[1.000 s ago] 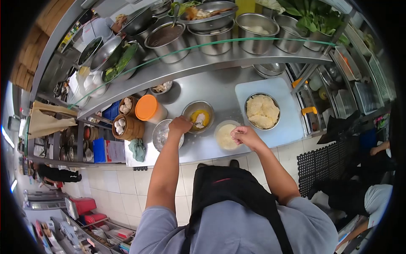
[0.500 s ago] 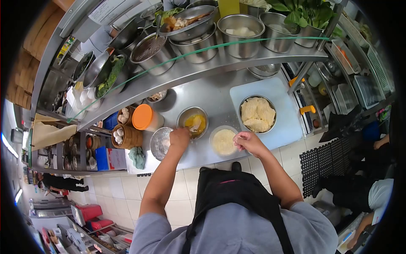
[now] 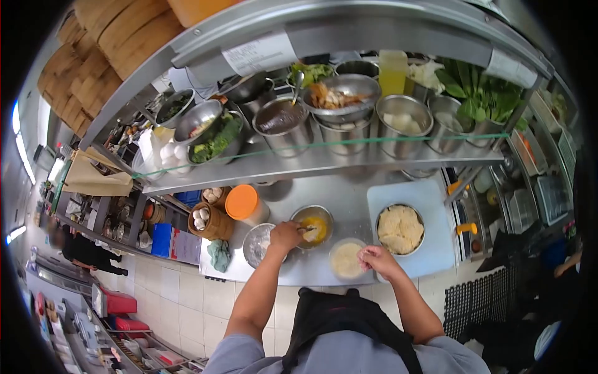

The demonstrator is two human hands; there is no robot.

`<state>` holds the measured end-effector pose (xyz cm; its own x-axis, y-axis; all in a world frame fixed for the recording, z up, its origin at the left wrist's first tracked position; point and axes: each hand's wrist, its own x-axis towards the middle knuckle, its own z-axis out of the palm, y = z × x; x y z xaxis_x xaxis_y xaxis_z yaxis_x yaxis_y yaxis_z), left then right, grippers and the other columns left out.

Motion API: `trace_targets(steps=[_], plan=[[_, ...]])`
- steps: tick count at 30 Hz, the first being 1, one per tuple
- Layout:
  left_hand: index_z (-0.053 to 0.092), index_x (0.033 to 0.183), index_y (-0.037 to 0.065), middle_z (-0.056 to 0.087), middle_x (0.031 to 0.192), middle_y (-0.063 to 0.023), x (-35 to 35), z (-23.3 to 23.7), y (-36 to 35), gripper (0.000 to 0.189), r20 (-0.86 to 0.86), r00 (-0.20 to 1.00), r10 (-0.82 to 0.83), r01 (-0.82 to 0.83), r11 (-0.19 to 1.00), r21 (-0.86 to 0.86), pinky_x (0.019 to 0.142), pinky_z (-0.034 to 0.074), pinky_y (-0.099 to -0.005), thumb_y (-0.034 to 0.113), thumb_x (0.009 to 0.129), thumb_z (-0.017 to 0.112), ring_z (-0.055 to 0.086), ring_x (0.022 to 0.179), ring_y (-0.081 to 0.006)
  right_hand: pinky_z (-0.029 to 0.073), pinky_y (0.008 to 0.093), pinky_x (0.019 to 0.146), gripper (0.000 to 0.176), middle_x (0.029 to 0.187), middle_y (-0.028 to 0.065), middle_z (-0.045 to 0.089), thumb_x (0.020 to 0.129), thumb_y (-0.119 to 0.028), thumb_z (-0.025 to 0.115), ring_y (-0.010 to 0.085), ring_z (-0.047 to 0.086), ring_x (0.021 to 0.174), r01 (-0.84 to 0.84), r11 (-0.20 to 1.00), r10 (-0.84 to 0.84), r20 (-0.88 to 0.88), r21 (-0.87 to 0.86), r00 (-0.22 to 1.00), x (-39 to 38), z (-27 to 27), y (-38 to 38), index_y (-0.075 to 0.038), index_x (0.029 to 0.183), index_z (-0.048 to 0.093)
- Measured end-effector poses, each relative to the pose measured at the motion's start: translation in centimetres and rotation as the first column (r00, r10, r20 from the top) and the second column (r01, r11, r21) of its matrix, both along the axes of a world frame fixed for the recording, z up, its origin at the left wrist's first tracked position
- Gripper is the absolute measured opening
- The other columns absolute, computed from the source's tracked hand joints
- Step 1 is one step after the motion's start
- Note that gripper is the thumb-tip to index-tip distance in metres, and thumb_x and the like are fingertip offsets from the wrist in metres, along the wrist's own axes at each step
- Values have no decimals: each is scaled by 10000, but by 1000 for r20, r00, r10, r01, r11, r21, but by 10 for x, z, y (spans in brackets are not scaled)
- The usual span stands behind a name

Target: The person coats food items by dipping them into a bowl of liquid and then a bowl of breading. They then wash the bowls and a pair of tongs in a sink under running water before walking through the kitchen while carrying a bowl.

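My left hand [image 3: 288,237] reaches over the rim of a steel bowl of beaten egg [image 3: 322,224]. Its fingers are closed on a pale piece of food [image 3: 311,234] that lies in the egg. A steel bowl of white flour [image 3: 254,249] stands under and left of that wrist. My right hand [image 3: 377,260] is at the right edge of a bowl of pale breadcrumbs [image 3: 347,259]. Crumbs coat its fingertips, which are pinched together; what they hold, if anything, I cannot make out. Behind it, a round steel pan holds breaded pieces [image 3: 400,229].
The pan rests on a white cutting board [image 3: 383,194]. An orange-lidded tub [image 3: 243,204], a bamboo steamer with eggs [image 3: 208,223] and a green cloth [image 3: 218,255] stand left. A steel shelf [image 3: 336,163] with pots of ingredients crosses above the counter. Another person stands far left.
My view has tilted up, so the counter sits lower and further right and more of the shelf shows. Both hands stay at the same bowls, the left still on the piece in the egg.
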<state>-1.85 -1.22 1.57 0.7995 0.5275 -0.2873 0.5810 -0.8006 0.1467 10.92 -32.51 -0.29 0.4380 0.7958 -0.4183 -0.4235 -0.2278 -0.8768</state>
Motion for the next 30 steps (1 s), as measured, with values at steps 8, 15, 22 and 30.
trace_targets(steps=[8,15,22,30], plan=[[709,1011,137,718,1003,-89,9,-30,-4,325,-25,1000,-6,9,994,111,806,555,-421,414,896,583,690,954,-296,505,257,617,133,791,44,636,916,-102,601,112,595,670,-2,999,1,-6,-43,1000,6,3,4,10,963,655],[723,975,97,716,980,-163,9,-23,-15,293,-65,995,-81,86,992,88,782,563,-409,349,874,613,709,909,-310,499,272,628,133,811,56,631,930,-98,598,124,579,674,-33,999,33,-11,-16,999,10,0,3,21,961,646],[734,1063,190,719,984,-106,6,22,11,330,80,996,-26,12,986,164,798,558,-429,416,889,568,696,904,-321,484,255,628,133,815,35,620,951,-132,594,119,579,690,-38,998,37,-8,-43,999,13,3,0,-12,991,637],[699,1043,82,711,1022,-161,4,22,26,397,36,999,-40,37,996,81,859,546,-433,403,859,553,691,951,-330,499,263,612,150,787,40,628,938,-129,607,110,578,662,-13,999,12,-15,-33,1000,7,-3,0,8,984,648]])
